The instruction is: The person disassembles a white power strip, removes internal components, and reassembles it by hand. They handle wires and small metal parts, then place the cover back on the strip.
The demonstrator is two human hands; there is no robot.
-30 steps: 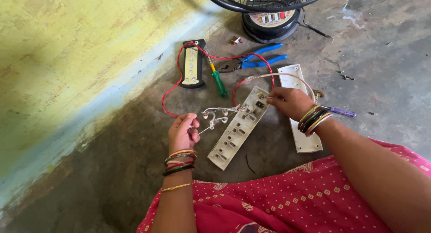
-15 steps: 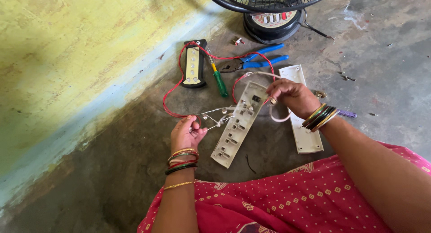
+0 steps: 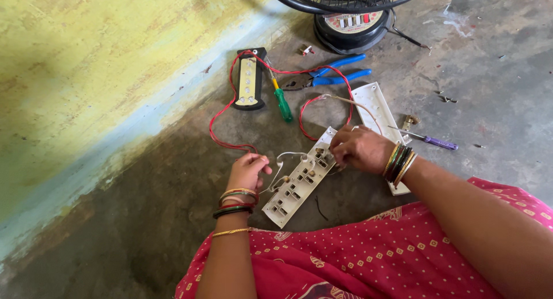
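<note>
While the white socket strip (image 3: 299,184) lies open-side up on the concrete floor (image 3: 489,63), its long axis runs on a slant from near the person's lap up and away to the right. The right hand (image 3: 360,149) rests on the far upper end of the strip, fingers curled shut on the fittings there; what they pinch is hidden. The left hand (image 3: 247,171) sits just left of the strip's middle, its grip closed on a thin white wire (image 3: 282,158) that loops over to the strip. So the right hand is the nearer one, touching the strip. The red wire (image 3: 230,103) trails from beside the left hand up to a black-edged meter-like box (image 3: 249,87). Beyond lie a green screwdriver (image 3: 282,103), blue pliers (image 3: 334,74), a white cover plate (image 3: 377,106), a purple screwdriver (image 3: 432,141) and a fan base (image 3: 351,25)
</note>
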